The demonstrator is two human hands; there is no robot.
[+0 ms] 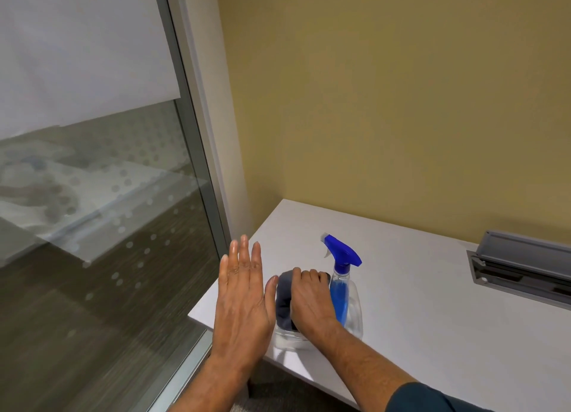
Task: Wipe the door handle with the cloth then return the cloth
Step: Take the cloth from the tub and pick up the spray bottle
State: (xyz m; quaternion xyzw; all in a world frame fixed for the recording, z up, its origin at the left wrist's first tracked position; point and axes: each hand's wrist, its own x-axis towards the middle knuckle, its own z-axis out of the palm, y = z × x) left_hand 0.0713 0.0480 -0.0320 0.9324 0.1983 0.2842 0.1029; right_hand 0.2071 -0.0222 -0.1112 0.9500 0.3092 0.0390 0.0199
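Observation:
A dark grey cloth lies bunched in a clear container near the left corner of the white table. My right hand rests on top of the cloth with its fingers curled over it. My left hand hovers flat just left of the cloth, fingers straight and slightly apart, thumb near the cloth's edge. No door handle is in view.
A spray bottle with a blue trigger head and blue liquid stands right beside my right hand. A grey cable tray with a raised lid sits in the table at the right. A glass partition with a metal frame runs along the left.

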